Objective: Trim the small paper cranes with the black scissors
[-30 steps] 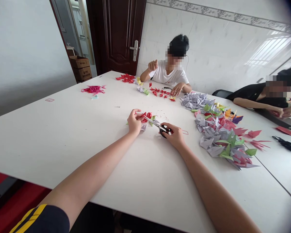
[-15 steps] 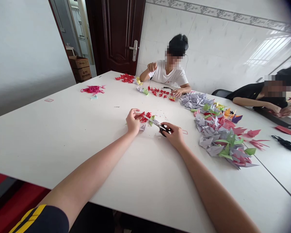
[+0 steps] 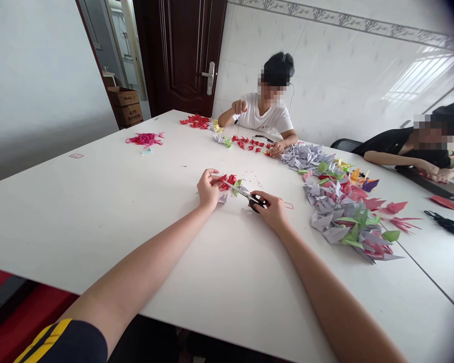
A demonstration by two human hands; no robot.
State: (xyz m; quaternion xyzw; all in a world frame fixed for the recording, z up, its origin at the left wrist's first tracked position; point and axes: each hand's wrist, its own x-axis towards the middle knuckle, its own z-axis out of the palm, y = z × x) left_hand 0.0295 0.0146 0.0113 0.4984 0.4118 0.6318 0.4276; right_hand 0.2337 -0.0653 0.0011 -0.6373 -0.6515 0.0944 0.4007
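1. Two bare hands work above the near part of the white table (image 3: pixel 98 212).
2. The left hand (image 3: pixel 208 190) has its fingers pinched narrowly on a small bunch of red paper cranes (image 3: pixel 227 180), with a green paper crane (image 3: pixel 237 187) just beside them.
3. The right hand (image 3: pixel 273 212) has its fingers closed around the black handles of the scissors (image 3: pixel 245 193). The blades point at the red paper cranes, and their tips end very near them, though contact is hard to tell.
4. A large heap of lilac, red and green paper cranes (image 3: pixel 342 212) lies to the right of the hands.
5. Across the table, a co-worker in a white T-shirt (image 3: pixel 267 115) sits behind a row of small red paper cranes (image 3: pixel 247 143).
6. At the far right, a co-worker in black (image 3: pixel 397 151) has both hands together.
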